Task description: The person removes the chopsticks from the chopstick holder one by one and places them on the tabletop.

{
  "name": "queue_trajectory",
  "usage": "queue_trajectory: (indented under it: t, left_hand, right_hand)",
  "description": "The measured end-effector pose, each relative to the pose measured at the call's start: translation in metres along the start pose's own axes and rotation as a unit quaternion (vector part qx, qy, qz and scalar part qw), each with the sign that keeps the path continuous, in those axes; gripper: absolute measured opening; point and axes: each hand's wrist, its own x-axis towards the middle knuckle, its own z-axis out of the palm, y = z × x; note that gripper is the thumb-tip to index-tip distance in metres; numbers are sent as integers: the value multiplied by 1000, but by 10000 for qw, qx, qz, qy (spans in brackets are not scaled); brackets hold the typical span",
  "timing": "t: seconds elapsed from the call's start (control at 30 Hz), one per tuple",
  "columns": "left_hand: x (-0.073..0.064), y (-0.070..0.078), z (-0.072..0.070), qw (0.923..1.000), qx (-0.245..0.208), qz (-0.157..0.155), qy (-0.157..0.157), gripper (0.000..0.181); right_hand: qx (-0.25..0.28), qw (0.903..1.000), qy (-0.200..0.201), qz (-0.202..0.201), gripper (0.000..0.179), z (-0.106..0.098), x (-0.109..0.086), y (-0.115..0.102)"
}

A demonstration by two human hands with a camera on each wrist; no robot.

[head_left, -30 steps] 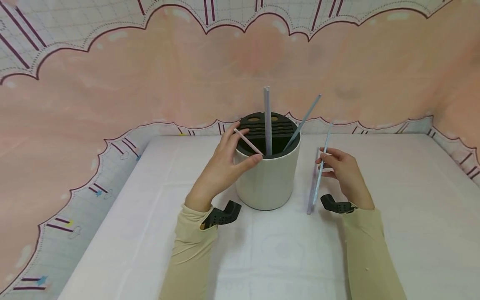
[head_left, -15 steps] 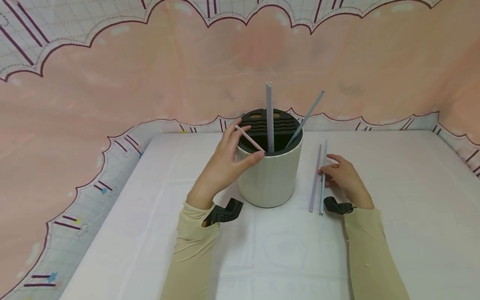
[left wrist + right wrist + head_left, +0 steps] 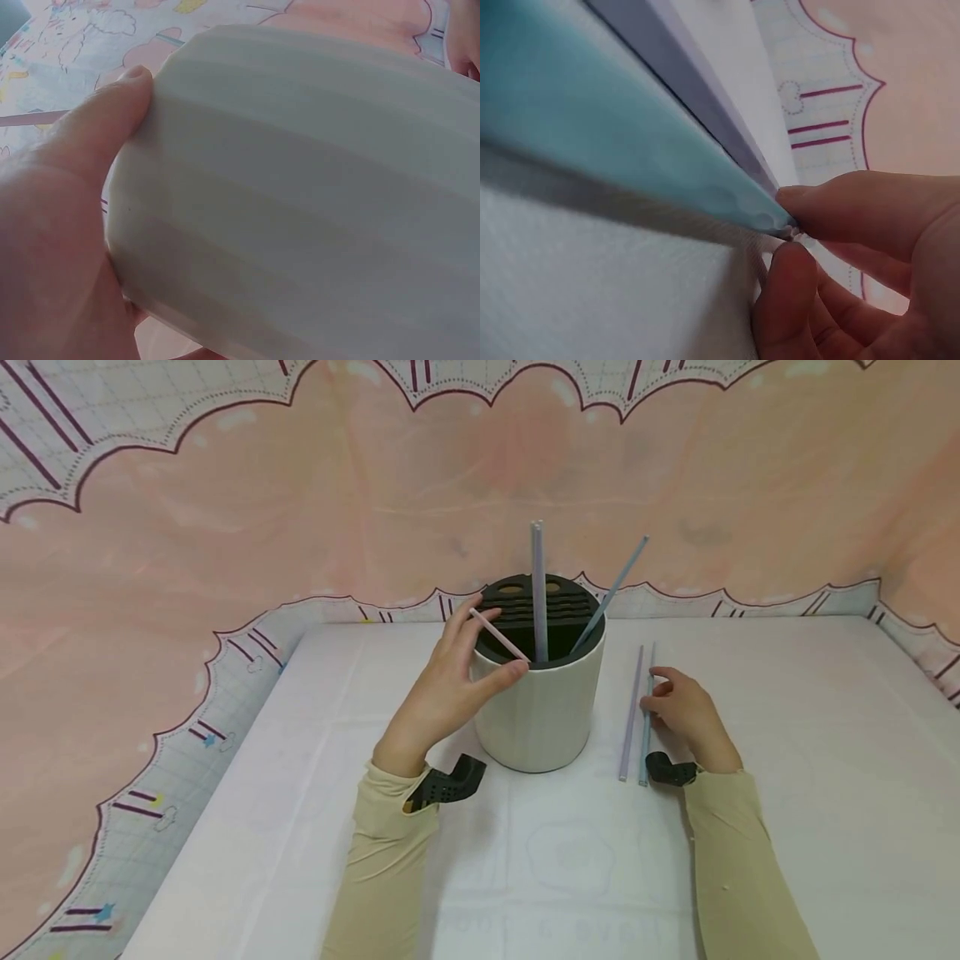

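With wide fingers, my left hand (image 3: 442,693) holds the white pot (image 3: 536,718) toward the tabletop's (image 3: 817,777) far edge; my right hand (image 3: 688,714) pinches one blue stick (image 3: 646,745).

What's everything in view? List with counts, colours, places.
pot: 1, off-white, on the table
slatted top: 1, black, back part of the pot's mouth
pink stick: 1, pink, leaning left out of the pot
upright stick: at least 1, exact count unclear, greyish lilac, in the pot
leaning blue stick: 1, blue, in the pot, tilted right
purple stick: 1, light purple, on the table, right of the pot
flat blue stick: 1, light blue, beside the purple stick
table: 1, white, under everything
backdrop: patterned, peach and white, behind
wrist cameras: 2, black, one per wrist
sleeves: 2, khaki, on both arms
left hand: 1, bare, gripping the pot
right hand: 1, bare, pinching the flat blue stick
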Motion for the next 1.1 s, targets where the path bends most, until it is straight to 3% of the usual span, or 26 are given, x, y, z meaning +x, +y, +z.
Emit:
queue_trajectory:
  t: [0.3, 0.47, 0.6, 0.7, 0.8, 0.93, 1.1]
  left_hand:
    - [3, 0, 0, 10000, -24, -81, -22, 71]
    - [3, 0, 0, 10000, -17, -80, -15, 71]
    - [3, 0, 0, 9999, -43, -95, -17, 71]
    - [2, 0, 0, 9999, -44, -88, -34, 71]
    - [1, 0, -1, 9999, -60, -62, -53, 71]
    - [-1, 1, -2, 9999, -103, -55, -70, 71]
    - [-1, 0, -2, 9998, -166, -76, -97, 71]
  right_hand:
    - [-371, 9990, 148, -216, 51, -4, 0, -1]
    - [60, 9995, 291, -111, 47, -3, 1, 0]
    - [702, 9949, 717, -80, 43, -3, 0, -1]
    - [1206, 9850, 1222, -158, 41, -2, -2, -4]
    - [1746, 9680, 1772, -321, 38, 0, -2, -9]
    - [2117, 9447, 2343, -880, 36, 3, -4, -20]
    - [2436, 9212, 2399, -1856, 33, 8, -13, -45]
